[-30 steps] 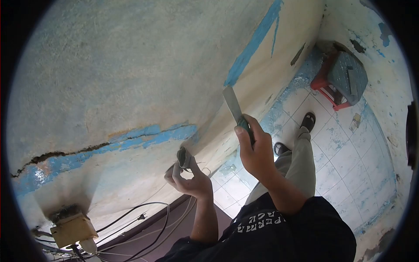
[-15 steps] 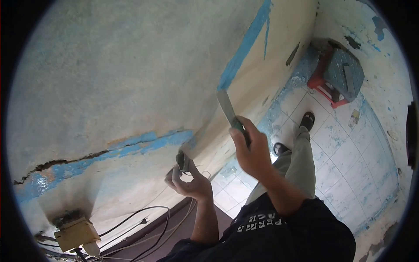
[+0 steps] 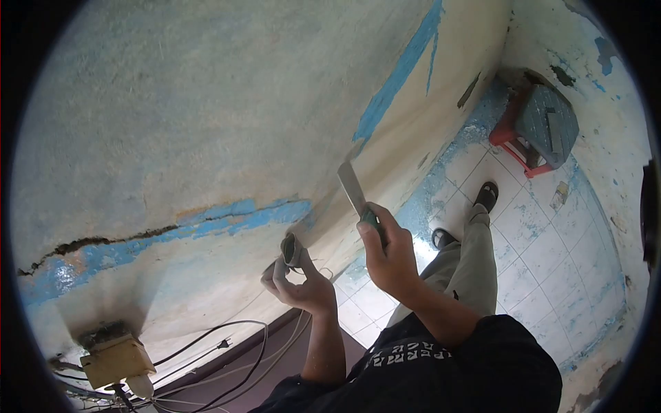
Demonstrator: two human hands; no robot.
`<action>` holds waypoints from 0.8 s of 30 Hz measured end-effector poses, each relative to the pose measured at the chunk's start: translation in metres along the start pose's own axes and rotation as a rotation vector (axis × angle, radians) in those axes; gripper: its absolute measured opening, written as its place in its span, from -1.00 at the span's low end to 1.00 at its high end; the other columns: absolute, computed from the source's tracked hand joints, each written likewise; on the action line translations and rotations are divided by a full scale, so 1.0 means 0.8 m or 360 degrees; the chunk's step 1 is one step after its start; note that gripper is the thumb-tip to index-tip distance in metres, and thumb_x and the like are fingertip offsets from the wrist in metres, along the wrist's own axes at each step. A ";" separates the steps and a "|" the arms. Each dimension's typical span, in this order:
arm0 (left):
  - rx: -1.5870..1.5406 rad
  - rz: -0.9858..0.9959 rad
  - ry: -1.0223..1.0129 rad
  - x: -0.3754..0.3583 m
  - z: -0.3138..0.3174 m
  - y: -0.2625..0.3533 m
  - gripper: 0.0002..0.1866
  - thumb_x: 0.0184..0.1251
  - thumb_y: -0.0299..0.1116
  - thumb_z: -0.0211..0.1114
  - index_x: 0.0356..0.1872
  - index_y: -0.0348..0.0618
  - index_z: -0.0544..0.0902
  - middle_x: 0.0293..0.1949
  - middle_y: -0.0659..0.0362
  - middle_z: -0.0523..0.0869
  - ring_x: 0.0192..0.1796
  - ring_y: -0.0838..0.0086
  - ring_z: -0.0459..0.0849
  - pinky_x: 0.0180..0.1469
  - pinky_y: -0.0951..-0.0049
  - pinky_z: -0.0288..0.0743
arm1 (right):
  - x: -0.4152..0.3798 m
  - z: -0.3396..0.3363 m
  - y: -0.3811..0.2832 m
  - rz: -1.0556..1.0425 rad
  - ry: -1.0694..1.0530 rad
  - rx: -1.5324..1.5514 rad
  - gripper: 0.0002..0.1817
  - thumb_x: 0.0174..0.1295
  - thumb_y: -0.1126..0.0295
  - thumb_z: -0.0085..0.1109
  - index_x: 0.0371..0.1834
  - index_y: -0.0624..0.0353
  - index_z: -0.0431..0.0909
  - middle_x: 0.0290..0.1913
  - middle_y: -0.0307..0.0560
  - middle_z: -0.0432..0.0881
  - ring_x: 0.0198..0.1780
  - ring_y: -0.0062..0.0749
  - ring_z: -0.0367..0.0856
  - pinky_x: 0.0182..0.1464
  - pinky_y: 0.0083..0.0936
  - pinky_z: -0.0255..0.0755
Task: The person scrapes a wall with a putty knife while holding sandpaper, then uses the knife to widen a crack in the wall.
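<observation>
My right hand (image 3: 391,255) is wrapped round the green handle of a scraper (image 3: 352,187), whose flat metal blade points up toward the wall (image 3: 227,103). The blade tip is just below the lower end of a diagonal blue strip (image 3: 399,72). To its left, my left hand (image 3: 299,282) grips a small dark, rolled or hollow object (image 3: 290,249) that I cannot make out. That hand is near the right end of a blue patch (image 3: 275,215) with a crack running along it.
A red stool (image 3: 509,141) with a grey top carrying a flat piece stands on the tiled floor (image 3: 530,237) at the right. A yellowish box (image 3: 118,361) with cables (image 3: 265,344) is at the lower left. My sandalled feet are below the wall.
My right hand has moved slightly down and left with the scraper, and a gap now shows between the blade and the diagonal strip. My left hand has hardly moved. The view has shifted slightly.
</observation>
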State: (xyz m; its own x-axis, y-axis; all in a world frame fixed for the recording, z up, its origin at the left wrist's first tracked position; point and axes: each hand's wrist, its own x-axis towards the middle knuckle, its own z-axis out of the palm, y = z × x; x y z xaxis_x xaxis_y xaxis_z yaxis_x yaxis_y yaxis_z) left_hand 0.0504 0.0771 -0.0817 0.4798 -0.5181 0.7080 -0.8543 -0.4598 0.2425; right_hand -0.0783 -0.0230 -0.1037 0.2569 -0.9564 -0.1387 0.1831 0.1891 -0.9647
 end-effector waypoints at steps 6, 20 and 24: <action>0.0083 0.0057 -0.0038 -0.002 -0.012 -0.001 -0.72 0.20 -0.62 0.56 -0.14 -0.22 0.65 -0.23 0.19 0.56 -0.18 0.38 0.47 -0.17 0.35 0.39 | 0.031 -0.024 -0.008 0.0096 0.0045 -0.0131 -0.70 0.52 0.29 0.16 0.17 0.23 0.56 -0.47 0.09 0.67 -0.38 -0.06 0.81 -0.37 -0.30 0.51; 0.0050 0.0103 -0.0038 0.002 -0.002 -0.005 -0.67 0.18 -0.60 0.58 -0.09 -0.22 0.63 -0.23 0.17 0.54 -0.19 0.35 0.48 -0.18 0.32 0.38 | 0.028 -0.030 -0.021 0.0253 -0.0108 0.0065 -0.68 0.54 0.27 0.13 0.20 0.21 0.56 -0.52 0.05 0.60 -0.48 -0.27 0.70 -0.39 -0.36 0.45; 0.0094 0.0049 -0.0020 -0.005 -0.009 -0.001 -0.66 0.16 -0.61 0.57 -0.09 -0.22 0.63 -0.22 0.16 0.55 -0.19 0.36 0.49 -0.18 0.33 0.40 | 0.016 -0.021 -0.013 0.0260 -0.0083 0.0085 -0.65 0.57 0.25 0.11 0.20 0.30 0.55 -0.59 -0.13 0.46 -0.57 -0.53 0.46 -0.46 -0.43 0.32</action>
State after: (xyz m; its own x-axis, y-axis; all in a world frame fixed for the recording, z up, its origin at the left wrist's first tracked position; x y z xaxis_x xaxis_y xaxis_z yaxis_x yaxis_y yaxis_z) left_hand 0.0480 0.0846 -0.0803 0.4563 -0.5417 0.7059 -0.8555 -0.4853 0.1806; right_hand -0.0928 -0.0411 -0.0989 0.3358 -0.8995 -0.2795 0.1850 0.3539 -0.9168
